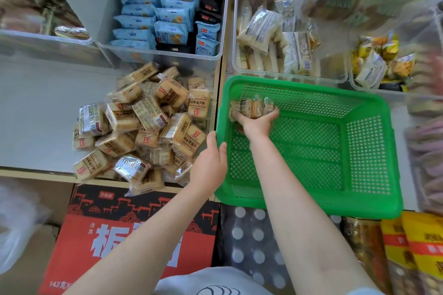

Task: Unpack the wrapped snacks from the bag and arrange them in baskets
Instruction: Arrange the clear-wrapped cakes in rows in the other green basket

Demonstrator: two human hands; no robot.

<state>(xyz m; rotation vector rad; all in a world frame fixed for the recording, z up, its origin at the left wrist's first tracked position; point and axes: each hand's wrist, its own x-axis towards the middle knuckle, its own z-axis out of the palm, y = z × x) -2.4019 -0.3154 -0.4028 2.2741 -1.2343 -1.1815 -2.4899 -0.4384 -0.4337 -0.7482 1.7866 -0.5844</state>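
Observation:
A green perforated plastic basket (359, 151) sits on the shelf at the centre right. My right hand (257, 122) is inside it at the far left corner, gripping a row of several tan wrapped snack packs (251, 106) held upright against the wall. My left hand (211, 163) holds the basket's left rim, thumb over the edge. A loose pile of the same tan wrapped snacks (143, 124) lies on the grey shelf to the basket's left.
Behind stand clear bins: one with blue snack packs (163, 14), one with pale wrapped breads (275, 40), another with yellow packs (378, 60). A red-and-black carton (134, 230) sits below the shelf edge, with yellow bags (417, 246) at the lower right.

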